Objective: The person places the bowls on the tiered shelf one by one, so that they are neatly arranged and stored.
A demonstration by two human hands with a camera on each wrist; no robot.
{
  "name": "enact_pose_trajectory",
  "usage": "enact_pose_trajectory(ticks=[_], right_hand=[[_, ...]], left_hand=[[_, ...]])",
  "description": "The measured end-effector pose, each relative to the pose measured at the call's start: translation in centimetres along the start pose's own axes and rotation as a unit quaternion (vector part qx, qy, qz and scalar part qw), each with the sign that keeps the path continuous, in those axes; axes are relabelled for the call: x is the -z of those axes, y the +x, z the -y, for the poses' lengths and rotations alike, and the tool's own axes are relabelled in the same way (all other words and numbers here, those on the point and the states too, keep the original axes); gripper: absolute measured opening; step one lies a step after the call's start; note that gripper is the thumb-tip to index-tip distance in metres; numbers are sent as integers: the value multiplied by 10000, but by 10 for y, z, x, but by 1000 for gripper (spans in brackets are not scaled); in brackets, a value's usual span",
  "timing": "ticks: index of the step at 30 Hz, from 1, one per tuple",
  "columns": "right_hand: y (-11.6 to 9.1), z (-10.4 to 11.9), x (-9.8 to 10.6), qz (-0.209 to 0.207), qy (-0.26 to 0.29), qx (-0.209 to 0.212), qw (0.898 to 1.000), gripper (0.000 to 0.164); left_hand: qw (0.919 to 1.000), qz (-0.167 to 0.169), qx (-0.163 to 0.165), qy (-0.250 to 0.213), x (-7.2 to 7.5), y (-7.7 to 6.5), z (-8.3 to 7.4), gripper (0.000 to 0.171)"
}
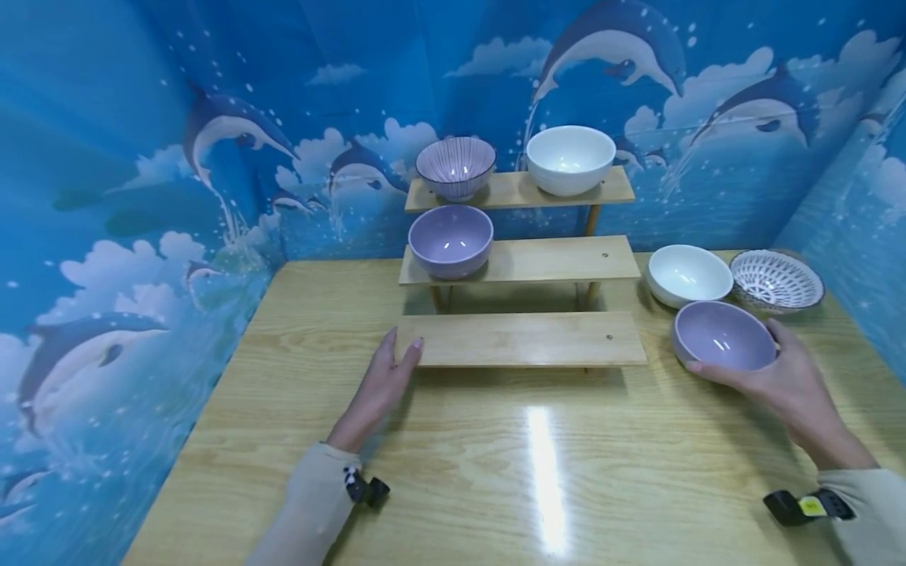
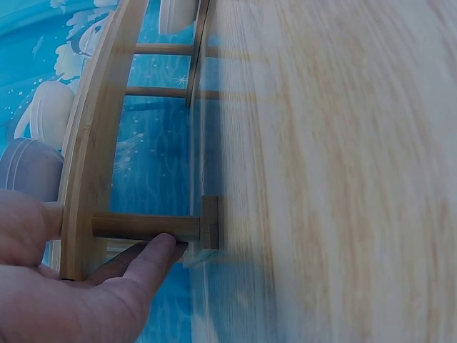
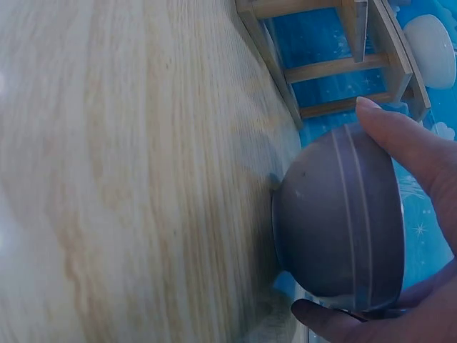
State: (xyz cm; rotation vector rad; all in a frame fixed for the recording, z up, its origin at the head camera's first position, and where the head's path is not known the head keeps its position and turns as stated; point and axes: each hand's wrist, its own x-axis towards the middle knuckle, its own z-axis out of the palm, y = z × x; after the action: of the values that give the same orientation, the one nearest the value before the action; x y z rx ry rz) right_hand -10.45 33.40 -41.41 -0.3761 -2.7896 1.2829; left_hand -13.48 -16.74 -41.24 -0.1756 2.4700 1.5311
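Observation:
At the right, my right hand (image 1: pixel 793 389) holds a plain purple bowl (image 1: pixel 723 336), thumb on the near side and fingers around the far right. In the right wrist view the bowl (image 3: pixel 335 214) is upright, its foot at or just above the table; I cannot tell which. My left hand (image 1: pixel 378 384) grips the left end of the lowest board of a three-step wooden rack (image 1: pixel 524 339). In the left wrist view, the thumb is on one side of the board (image 2: pixel 89 143) and the fingers reach under it beside a leg (image 2: pixel 146 226).
On the top step stand a striped purple bowl (image 1: pixel 456 167) and a white bowl (image 1: pixel 570 160). Another purple bowl (image 1: pixel 451 241) is at the middle step's left. Behind the held bowl, a white bowl (image 1: pixel 690 275) and a patterned bowl (image 1: pixel 777 280) stand on the table (image 1: pixel 467 464).

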Motion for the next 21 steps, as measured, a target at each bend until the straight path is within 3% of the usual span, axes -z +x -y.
enact_pose_trajectory(ticks=[21], right_hand=[[-1,0,-1,-189,-194,-123,9996,122]], left_hand=[[10000,-2,42,35,0,1,1,88]])
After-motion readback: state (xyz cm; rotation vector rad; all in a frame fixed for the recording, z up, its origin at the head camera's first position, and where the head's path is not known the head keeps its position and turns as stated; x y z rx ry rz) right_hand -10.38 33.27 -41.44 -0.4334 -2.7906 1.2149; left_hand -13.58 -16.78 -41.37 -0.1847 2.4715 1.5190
